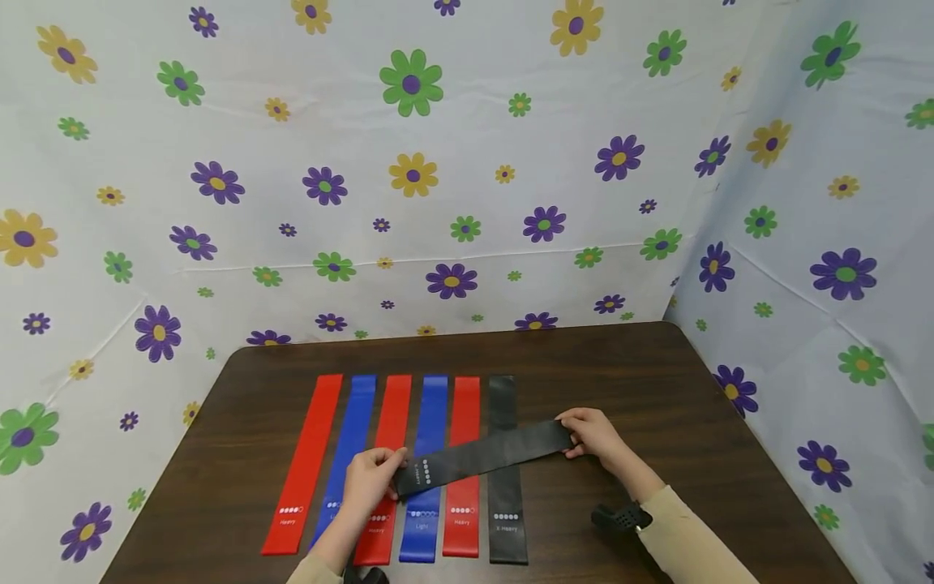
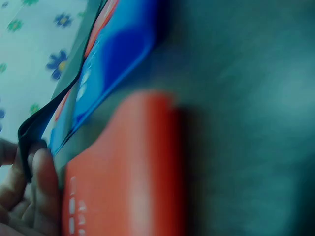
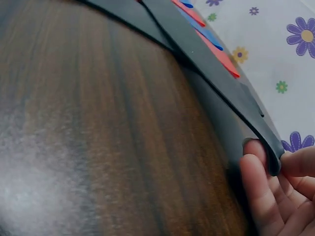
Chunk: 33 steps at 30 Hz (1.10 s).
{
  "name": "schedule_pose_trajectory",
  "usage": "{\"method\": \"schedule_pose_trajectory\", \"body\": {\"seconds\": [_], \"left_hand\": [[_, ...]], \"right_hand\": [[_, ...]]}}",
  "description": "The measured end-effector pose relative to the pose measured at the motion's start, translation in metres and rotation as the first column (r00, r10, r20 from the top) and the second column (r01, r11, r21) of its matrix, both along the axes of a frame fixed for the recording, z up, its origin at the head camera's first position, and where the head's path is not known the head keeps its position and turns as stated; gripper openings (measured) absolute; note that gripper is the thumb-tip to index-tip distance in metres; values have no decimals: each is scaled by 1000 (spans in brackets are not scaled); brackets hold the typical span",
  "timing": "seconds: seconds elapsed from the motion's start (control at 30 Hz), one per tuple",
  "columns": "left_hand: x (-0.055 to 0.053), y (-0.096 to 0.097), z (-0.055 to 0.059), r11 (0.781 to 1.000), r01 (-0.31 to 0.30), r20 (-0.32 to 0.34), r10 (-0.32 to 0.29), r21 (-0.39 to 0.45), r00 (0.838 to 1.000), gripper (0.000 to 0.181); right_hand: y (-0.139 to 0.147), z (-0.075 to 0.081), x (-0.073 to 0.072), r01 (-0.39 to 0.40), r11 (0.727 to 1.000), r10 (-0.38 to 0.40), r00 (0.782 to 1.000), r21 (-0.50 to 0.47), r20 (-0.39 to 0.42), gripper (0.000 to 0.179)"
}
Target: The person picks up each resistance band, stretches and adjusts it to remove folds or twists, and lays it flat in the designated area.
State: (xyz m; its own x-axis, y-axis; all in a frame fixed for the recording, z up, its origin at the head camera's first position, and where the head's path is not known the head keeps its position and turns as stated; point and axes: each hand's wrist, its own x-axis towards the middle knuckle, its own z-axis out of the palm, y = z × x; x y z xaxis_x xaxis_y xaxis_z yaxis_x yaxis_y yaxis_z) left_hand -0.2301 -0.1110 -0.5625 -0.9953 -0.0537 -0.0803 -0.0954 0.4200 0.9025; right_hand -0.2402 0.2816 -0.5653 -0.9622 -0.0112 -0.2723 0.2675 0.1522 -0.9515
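A black resistance band [image 1: 485, 456] marked X Heavy is stretched out flat between both hands, above the row of bands on the table. Its left end, with the printed dots, is pinched by the left hand [image 1: 370, 480]. The right hand [image 1: 593, 436] pinches the other, higher end; in the right wrist view, thumb and fingers [image 3: 258, 182] close on the looped end. Beneath the held band lie a blue band [image 1: 421, 527], a red band [image 1: 461, 527] and another black band [image 1: 507, 519], each partly covered by it.
Farther left on the brown table [image 1: 620, 365] lie a red band [image 1: 306, 462], a blue band [image 1: 352, 438] and another red band [image 1: 394, 405], roughly parallel. Flower-printed white cloth [image 1: 467, 203] hangs behind and at the sides. A black strap [image 1: 620, 517] is at the right wrist.
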Motion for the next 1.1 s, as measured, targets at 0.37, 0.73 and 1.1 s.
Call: {"method": "schedule_pose_trajectory", "body": {"seconds": [0.37,0.73,1.1], "left_hand": [[1,-2,-3,1000,16,12,-16,9,1000,27],[0,-8,-4,989,114,33,-117,90,993,17],[-1,-10,-7,970,174,37,-183,168,982,28]], "right_hand": [[-2,0,-3,-2,998,3,1000,61,-28,27],[0,1,-4,-106,990,106,994,92,6,40],[15,4,-5,-323,946,323,946,4,32,65]]}}
